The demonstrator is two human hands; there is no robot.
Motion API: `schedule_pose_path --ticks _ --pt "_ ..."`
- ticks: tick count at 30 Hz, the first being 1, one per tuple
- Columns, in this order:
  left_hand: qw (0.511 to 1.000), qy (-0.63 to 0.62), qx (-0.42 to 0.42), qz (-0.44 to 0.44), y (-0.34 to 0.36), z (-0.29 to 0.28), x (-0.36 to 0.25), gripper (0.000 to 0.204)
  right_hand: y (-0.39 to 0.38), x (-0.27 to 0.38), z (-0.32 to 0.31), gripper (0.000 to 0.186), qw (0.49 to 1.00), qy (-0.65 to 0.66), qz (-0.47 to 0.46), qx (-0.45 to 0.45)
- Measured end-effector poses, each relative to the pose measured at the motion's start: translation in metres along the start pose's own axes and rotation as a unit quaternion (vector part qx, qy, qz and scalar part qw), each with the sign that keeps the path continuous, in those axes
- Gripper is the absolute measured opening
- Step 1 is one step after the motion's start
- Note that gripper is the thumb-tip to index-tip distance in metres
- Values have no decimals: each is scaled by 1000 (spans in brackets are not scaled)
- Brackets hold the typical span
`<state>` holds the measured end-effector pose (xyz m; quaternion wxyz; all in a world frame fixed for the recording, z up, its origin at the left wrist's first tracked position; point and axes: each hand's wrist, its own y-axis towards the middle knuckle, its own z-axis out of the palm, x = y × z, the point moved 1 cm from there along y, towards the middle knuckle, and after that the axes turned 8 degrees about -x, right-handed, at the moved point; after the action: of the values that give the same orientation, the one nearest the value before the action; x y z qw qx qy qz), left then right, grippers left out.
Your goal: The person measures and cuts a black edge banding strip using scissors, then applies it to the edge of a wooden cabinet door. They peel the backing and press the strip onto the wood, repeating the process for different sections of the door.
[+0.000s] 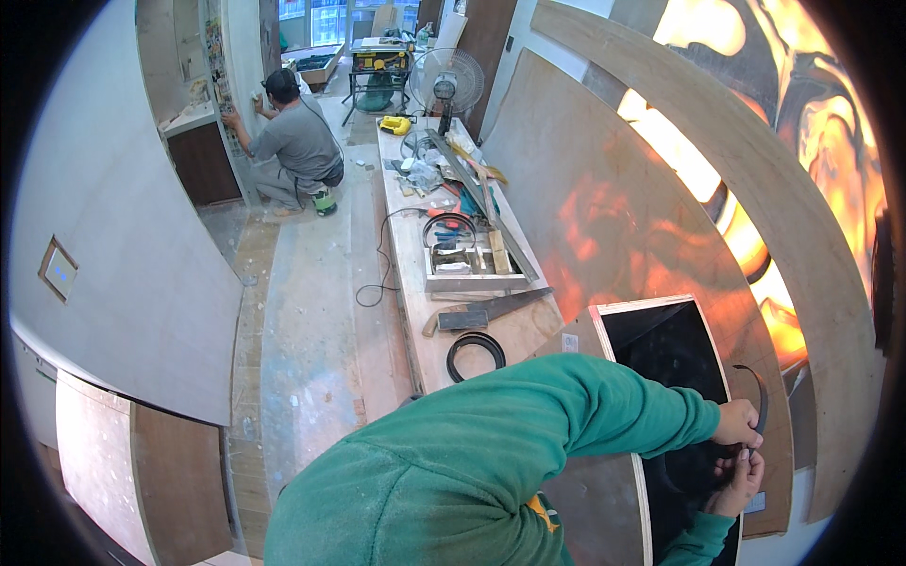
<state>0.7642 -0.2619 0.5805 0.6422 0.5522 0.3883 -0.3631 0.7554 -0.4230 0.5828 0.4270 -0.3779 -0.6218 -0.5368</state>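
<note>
A thin dark flexible strip (761, 391) curls up beyond my hands at the right edge of an open wooden cabinet box (645, 509) with a black inside and pale raw edges. My left hand (738, 424), its green sleeve stretched across the box, closes on the strip with pinched fingers. Just below it, my right hand (741, 485) has thumb and fingers pinched together near the strip's lower end. Whether the right fingers grip the strip is too small to see. A coil of black edge banding (477, 357) lies on the workbench (406, 321) left of the box.
The bench carries a wooden tool tray (477, 281), a handsaw (505, 306), a long metal bar (486, 203) and a yellow tool (395, 124). A standing fan (445, 80) is behind it. Large curved panels (651, 179) lean at right. A person (297, 141) crouches at the far left.
</note>
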Motion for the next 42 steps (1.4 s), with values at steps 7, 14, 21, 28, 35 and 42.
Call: schedule_pose_path --ticks 7,14,21,28,35,42 --pt "995 -81 17 -47 2 3 1 32 5 -6 -5 21 1000 2 -5 3" --pt "996 -74 27 -34 7 1 11 31 5 -8 -5 21 1000 -7 -11 15" --pt "998 -49 21 -17 6 0 8 30 3 -5 -4 21 1000 -5 -7 21" --pt "998 -39 28 -29 3 0 5 29 8 -14 -7 22 1000 8 -8 15" --pt "996 -77 29 -17 -3 3 0 19 8 -14 -6 24 1000 17 -11 2" --pt "997 -49 -50 -21 1 2 4 15 4 -13 -1 25 1000 1 -6 21"
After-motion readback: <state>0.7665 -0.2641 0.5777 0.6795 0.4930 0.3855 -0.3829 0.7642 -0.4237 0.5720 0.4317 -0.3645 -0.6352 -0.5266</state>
